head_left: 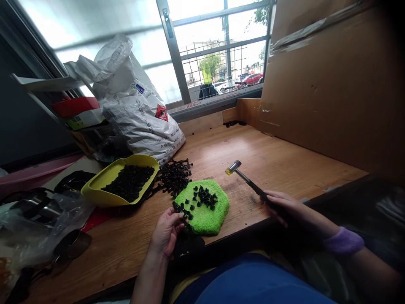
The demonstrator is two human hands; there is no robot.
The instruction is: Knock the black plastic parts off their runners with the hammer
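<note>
A fuzzy green pad point(204, 221) lies near the table's front edge, with small black suction-cup-like parts point(205, 197) scattered on it. My left hand point(168, 230) pinches a strip of black parts point(183, 213) over the pad's left side. To the right of the pad, my right hand point(281, 204) is wrapped round the dark handle of a small hammer point(249, 181). Its metal head, with a yellow face, is raised and points up and left, apart from the pad. Behind the pad is a pile of black strips point(175, 175).
A yellow scoop-shaped tray point(95, 185) full of black pieces stands left. Behind it leans a large white sack point(139, 105). Clear plastic bags and a dark cup point(72, 245) are at far left. A big cardboard sheet point(316, 93) borders the right; black bits point(234, 123) lie at the back.
</note>
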